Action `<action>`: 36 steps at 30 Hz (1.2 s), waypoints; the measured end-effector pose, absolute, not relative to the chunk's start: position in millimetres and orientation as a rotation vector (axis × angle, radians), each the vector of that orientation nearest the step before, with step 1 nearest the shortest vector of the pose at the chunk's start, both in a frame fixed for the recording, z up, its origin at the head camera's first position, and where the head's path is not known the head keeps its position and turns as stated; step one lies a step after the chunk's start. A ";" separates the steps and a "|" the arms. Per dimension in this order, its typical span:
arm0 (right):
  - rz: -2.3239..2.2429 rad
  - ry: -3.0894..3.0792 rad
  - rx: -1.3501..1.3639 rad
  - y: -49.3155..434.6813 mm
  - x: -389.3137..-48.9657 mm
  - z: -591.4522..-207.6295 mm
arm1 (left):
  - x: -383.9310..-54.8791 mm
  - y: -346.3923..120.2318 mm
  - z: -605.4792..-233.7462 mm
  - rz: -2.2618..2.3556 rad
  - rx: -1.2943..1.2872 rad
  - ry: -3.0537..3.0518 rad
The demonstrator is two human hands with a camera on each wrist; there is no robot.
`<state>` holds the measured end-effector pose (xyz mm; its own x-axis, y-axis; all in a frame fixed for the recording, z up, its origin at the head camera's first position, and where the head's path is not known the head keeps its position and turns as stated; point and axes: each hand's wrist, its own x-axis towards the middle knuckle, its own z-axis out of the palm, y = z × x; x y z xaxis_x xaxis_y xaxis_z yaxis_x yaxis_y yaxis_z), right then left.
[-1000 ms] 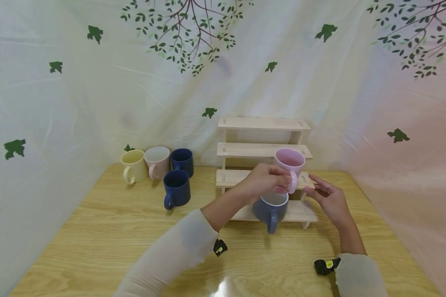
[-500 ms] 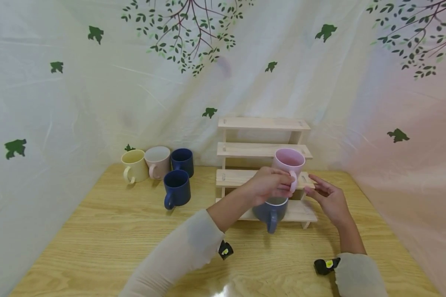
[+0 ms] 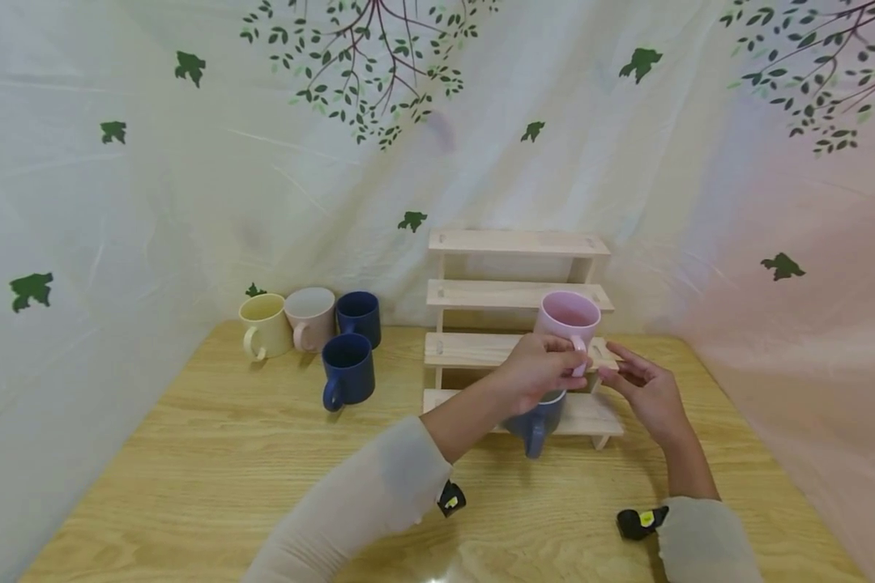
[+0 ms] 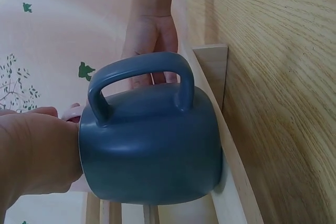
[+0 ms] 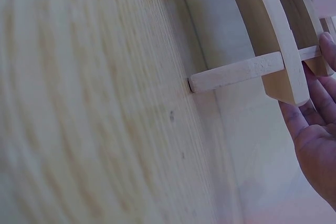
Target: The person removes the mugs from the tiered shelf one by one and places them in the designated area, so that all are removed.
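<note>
A blue-grey mug point(image 4: 152, 150) was set low on the wooden rack point(image 3: 591, 417). Above it, a pink mug point(image 3: 563, 321) was grasped by its handle in the left hand point(image 3: 541, 371) at the second-lowest tread point(image 3: 474, 349), whose end was pinched by the right hand point(image 3: 647, 395). Behind, a leaf-printed curtain point(image 3: 321, 210) was hung.

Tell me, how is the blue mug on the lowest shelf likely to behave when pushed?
The blue mug looks stiff, with smooth, ceramic-looking walls. Standing upright on a broad base, it probably slides before tipping. Its sheen suggests slipperiness.
</note>
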<state>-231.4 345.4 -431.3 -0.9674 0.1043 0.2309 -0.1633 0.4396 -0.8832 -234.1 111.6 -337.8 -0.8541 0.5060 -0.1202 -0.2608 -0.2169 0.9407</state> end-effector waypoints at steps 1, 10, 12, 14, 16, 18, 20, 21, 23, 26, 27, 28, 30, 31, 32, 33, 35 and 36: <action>1.539 -2.443 0.051 345.3 -231.4 -431.4 | -233.7 111.5 -338.1 2.105 0.302 1.586; 1.551 -2.447 0.057 345.4 -231.3 -430.8 | -232.2 110.2 -339.3 2.035 0.509 1.970; 1.559 -2.445 0.060 345.1 -231.1 -430.6 | -231.9 110.2 -339.2 2.025 0.525 2.007; 1.562 -2.443 0.064 344.8 -230.8 -430.4 | -231.7 110.4 -339.4 2.018 0.534 2.030; 1.563 -2.440 0.067 344.3 -230.4 -430.2 | -232.1 110.8 -340.3 2.020 0.537 2.034; 1.563 -2.438 0.068 343.7 -230.0 -429.6 | -232.7 111.6 -341.5 2.024 0.536 2.037; 1.563 -2.437 0.065 343.3 -229.7 -429.3 | -232.6 112.7 -342.3 2.034 0.532 2.036; 1.565 -2.436 0.063 343.2 -229.5 -429.2 | -232.4 113.1 -342.6 2.038 0.534 2.038; 1.562 -2.437 0.058 343.3 -229.3 -429.3 | -231.8 114.1 -343.5 2.048 0.547 2.047; 1.555 -2.441 0.052 343.9 -229.4 -429.9 | -231.0 114.6 -345.0 2.060 0.586 2.074; 1.551 -2.443 0.051 344.1 -229.5 -430.1 | -231.1 114.8 -345.7 2.066 0.601 2.083; 1.549 -2.444 0.049 344.2 -229.6 -430.2 | -231.2 115.0 -346.3 2.076 0.615 2.088; 1.545 -2.445 0.046 344.5 -230.1 -430.4 | -231.4 115.2 -347.2 2.102 0.627 2.098; 1.543 -2.447 0.044 344.7 -230.2 -430.4 | -231.2 115.1 -347.5 2.117 0.625 2.092; 1.539 -2.448 0.042 344.7 -230.4 -430.4 | -231.1 114.9 -347.6 2.131 0.617 2.090; 1.534 -2.449 0.040 344.8 -230.5 -430.5 | -230.9 114.8 -347.7 2.142 0.606 2.086; 1.530 -2.453 0.038 344.9 -230.8 -430.6 | -230.3 114.2 -347.4 2.163 0.572 2.076; 1.527 -2.455 0.037 345.0 -230.9 -430.7 | -230.0 113.7 -347.1 2.170 0.556 2.070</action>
<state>-230.9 345.0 -430.7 -0.9685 0.1095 0.2239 -0.1524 0.4507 -0.8796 -230.0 113.7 -347.1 -0.9296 0.3117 0.1968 0.1818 -0.0767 0.9803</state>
